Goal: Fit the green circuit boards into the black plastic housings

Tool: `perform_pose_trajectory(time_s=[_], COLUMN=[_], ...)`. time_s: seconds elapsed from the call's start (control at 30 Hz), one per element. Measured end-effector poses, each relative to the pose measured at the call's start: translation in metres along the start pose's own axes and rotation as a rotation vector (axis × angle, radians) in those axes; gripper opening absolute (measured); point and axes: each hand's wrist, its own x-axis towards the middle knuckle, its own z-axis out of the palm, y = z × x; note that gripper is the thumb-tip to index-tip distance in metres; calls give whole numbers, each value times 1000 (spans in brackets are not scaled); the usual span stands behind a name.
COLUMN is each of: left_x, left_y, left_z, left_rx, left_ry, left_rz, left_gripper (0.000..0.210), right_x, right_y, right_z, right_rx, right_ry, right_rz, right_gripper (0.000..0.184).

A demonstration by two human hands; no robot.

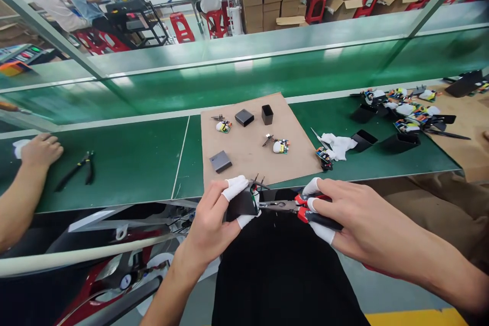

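My left hand [214, 219], with white finger cots on its fingertips, is closed around a black plastic housing [241, 205] above my lap. Part of a circuit board [254, 195] shows at the housing's open right end. Red-and-black needle-nose pliers [280, 206] are gripped in my right hand [344, 214], also in finger cots. Their jaw tips meet the circuit board at the housing's mouth; whether they pinch it I cannot tell. Just beyond, a cardboard sheet [244, 150] carries dark housings [220, 161] and two small circuit boards [280, 146].
Right of the cardboard lie a crumpled white cloth [338, 146], black housings [401, 142] and a heap of circuit boards [410, 109]. On the left, another person's hand [42, 150] rests near black-handled cutters [78, 169]. A metal frame post [53, 30] rises at the bench's back.
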Motion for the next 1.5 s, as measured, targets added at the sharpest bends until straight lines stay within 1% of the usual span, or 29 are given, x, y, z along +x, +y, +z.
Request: perform_pose_trajectory(time_s=[0.13, 0.2, 0.4, 0.53, 0.67, 1.0, 1.2, 1.23, 1.27, 1.37, 1.4, 1.5], left_x=[3, 4, 3, 2, 2, 3, 1, 1, 1, 1, 2, 5], left_y=[3, 4, 5, 7, 9, 12, 12, 12, 12, 12, 11, 11], left_z=[0, 0, 1, 1, 1, 3, 3, 3, 3, 5, 6, 9], left_rx=[18, 27, 22, 29, 33, 116, 147, 150, 154, 171, 179, 203], left_ry=[22, 19, 4, -26, -49, -74, -112, -122, -133, -156, -158, -169], left_rz=[43, 54, 59, 52, 59, 139, 168, 173, 178, 188, 191, 205], left_gripper=[64, 64, 66, 64, 63, 56, 57, 57, 57, 52, 50, 48], right_x=[-2, -3, -5, -4, -2, 2, 4, 4, 4, 7, 8, 14], right_y=[-4, -5, -1, -1, -2, -5, -7, -7, -7, -8, -8, -9], right_z=[-3, -4, -7, -10, -10, -12, -12, -12, -11, -10, -10, -7], right_rx=[32, 40, 40, 22, 28, 42, 15, 19, 31, 102, 122, 92], right_ry=[-102, -125, -103, -95, -121, -163, -179, -175, -168, -162, -172, -243], right_rz=[61, 74, 88, 96, 96, 137, 122, 135, 166, 304, 329, 323], right_gripper=[13, 14, 14, 16, 15, 18, 11, 10, 14, 35, 37, 26])
